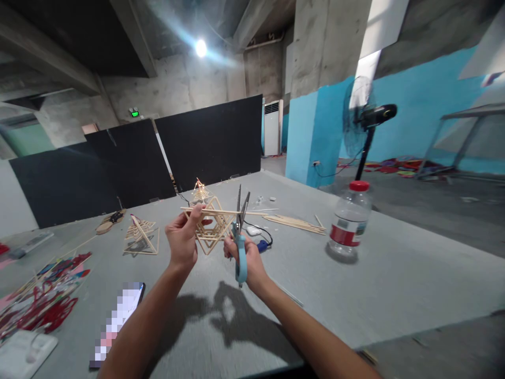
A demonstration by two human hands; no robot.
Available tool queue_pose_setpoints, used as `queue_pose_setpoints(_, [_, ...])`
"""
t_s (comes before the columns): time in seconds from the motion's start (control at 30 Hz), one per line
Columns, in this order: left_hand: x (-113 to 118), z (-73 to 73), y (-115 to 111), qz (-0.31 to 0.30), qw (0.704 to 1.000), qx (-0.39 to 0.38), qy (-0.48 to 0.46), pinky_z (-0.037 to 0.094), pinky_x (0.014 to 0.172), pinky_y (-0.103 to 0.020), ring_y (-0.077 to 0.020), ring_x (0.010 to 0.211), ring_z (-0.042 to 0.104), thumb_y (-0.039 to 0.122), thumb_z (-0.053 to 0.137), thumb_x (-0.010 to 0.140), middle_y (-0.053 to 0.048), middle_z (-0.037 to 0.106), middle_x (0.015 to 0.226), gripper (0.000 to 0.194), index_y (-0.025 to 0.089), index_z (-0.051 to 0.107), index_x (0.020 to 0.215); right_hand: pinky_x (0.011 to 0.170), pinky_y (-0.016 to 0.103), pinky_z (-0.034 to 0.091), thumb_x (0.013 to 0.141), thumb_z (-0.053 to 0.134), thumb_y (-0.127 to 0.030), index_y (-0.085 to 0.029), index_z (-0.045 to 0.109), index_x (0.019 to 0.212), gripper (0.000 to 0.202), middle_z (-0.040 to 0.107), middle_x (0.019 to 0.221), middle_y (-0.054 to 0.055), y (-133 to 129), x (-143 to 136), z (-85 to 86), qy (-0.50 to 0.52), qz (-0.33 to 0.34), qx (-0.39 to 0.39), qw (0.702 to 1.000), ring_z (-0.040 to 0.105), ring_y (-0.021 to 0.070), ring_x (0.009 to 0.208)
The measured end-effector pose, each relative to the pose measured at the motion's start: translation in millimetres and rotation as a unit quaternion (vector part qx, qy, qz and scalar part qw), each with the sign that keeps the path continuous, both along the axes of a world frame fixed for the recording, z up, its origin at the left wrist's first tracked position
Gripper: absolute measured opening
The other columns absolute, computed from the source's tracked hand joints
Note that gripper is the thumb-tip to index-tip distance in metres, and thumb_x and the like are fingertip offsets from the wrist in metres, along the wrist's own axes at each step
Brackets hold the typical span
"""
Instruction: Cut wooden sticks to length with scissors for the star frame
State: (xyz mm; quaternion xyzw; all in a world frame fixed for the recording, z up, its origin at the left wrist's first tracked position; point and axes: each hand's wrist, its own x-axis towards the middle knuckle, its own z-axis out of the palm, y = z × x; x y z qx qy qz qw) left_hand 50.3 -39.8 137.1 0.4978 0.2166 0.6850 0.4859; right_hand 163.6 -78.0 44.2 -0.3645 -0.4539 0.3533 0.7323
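Head view: left hand (183, 237) holds stick frame (211, 231); right hand (250, 260), scissors (240, 247).

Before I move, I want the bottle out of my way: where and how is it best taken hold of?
Probably around the body of the bottle, below the red cap, coming from the right: it stands upright, its rounded sides suit a wrapped hand, and the loose sticks lie to its left.

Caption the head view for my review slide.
Left hand holds a wooden stick frame; right hand holds open scissors at a thin stick.
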Motion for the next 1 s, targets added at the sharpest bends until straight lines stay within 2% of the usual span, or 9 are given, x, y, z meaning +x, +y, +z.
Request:
queue_pose_setpoints(0.43, [1.3, -2.2, 1.0, -0.005, 1.000, -0.010, -0.007, 0.064, 0.061, -0.022, -0.0103, 0.064, 0.070, 0.048, 0.097, 0.064, -0.003, 0.078, 0.084, 0.041, 0.015, 0.082, 0.084, 0.057, 0.030, 0.038, 0.077, 0.072, -0.077, -0.024, 0.055, 0.076, 0.055, 0.053, 0.062, -0.002, 0.6, 3.3, -0.7, -0.012, 0.011, -0.012, 1.000, 0.046, 0.0154, 0.061])
queue_pose_setpoints(1.0, [0.5, -1.5, 1.3, -0.004, 1.000, -0.005, -0.004, 0.064, 0.063, -0.023, -0.0108, 0.067, 0.070, 0.048, 0.095, 0.067, -0.002, 0.078, 0.084, 0.040, 0.015, 0.082, 0.086, 0.060, 0.030, 0.039, 0.080, 0.074, -0.073, -0.023, 0.057, 0.083, 0.053, 0.054, 0.064, -0.003, 6.2, 1.5, -9.7, 0.012, 0.030, -0.001, 0.999, 0.047, 0.0145, 0.062])
